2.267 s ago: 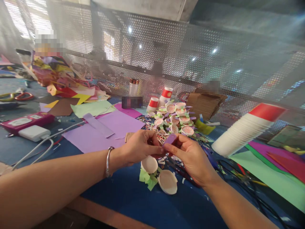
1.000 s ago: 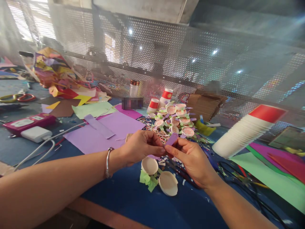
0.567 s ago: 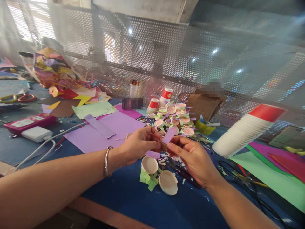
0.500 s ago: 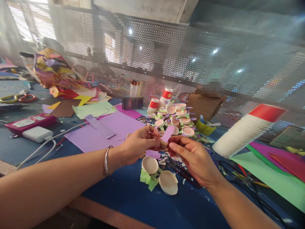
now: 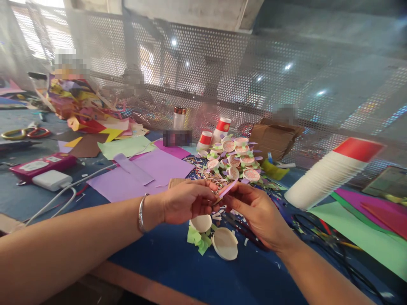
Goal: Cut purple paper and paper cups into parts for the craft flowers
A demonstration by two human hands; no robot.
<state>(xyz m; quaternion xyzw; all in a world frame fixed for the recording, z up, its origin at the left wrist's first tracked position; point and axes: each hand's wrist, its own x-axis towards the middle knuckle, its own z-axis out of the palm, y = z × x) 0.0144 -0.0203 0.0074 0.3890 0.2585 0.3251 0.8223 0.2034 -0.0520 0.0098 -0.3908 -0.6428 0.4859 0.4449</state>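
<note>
My left hand (image 5: 187, 201) and my right hand (image 5: 256, 209) meet over the middle of the table, fingers pinched. Between their fingertips is a purple paper strip (image 5: 229, 187), tilted up, with a small brownish piece at its lower end partly hidden by the fingers. Just below lie two shallow round cup bottoms (image 5: 225, 244), one with green paper pieces (image 5: 199, 240) beside it. Beyond my hands is a pile of cup-bottom pieces (image 5: 234, 160) trimmed with green and purple paper. Dark-handled scissors (image 5: 246, 228) lie partly under my right hand.
A leaning stack of paper cups (image 5: 330, 173) stands at right, near coloured sheets (image 5: 359, 237) and a black cable. Purple paper (image 5: 159, 163), a magenta box (image 5: 44, 164) and a white charger (image 5: 51, 179) lie left. A perforated metal screen (image 5: 197, 63) rises behind.
The purple strip has turned from showing its flat face to nearly edge-on, leaning right. My left hand has moved slightly lower, covering part of one cup bottom.
</note>
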